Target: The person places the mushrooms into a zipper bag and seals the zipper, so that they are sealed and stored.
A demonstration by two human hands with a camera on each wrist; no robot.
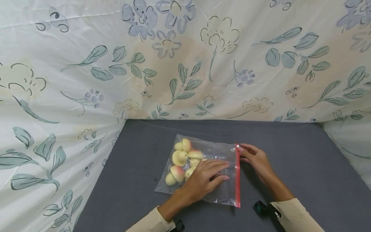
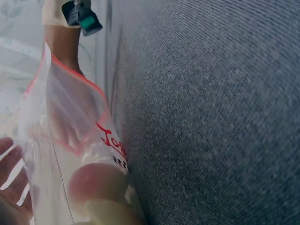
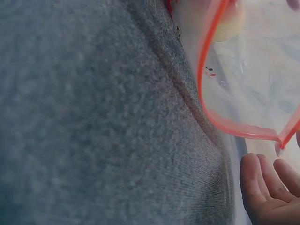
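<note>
A clear zip bag (image 1: pixel 221 193) with a red zip edge lies on the dark cloth. Inside it are several cream, mushroom-shaped pieces (image 1: pixel 179 158), some with pink-tinged caps. My left hand (image 1: pixel 203 177) rests over the middle of the bag with its fingers extended, hiding some pieces. At the far corner of the zip edge, my right hand (image 1: pixel 256 159) pinches the bag by its small slider (image 3: pixel 280 149). The right wrist view shows the bag's mouth bowed apart, and that hand is partly cut off there.
A dark grey cloth (image 1: pixel 139 154) covers the table under the bag. Behind and at both sides hangs a white curtain (image 1: pixel 185 64) printed with flowers and leaves. Each wrist wears a small black camera, the right one (image 1: pixel 262 208) beside the sleeve.
</note>
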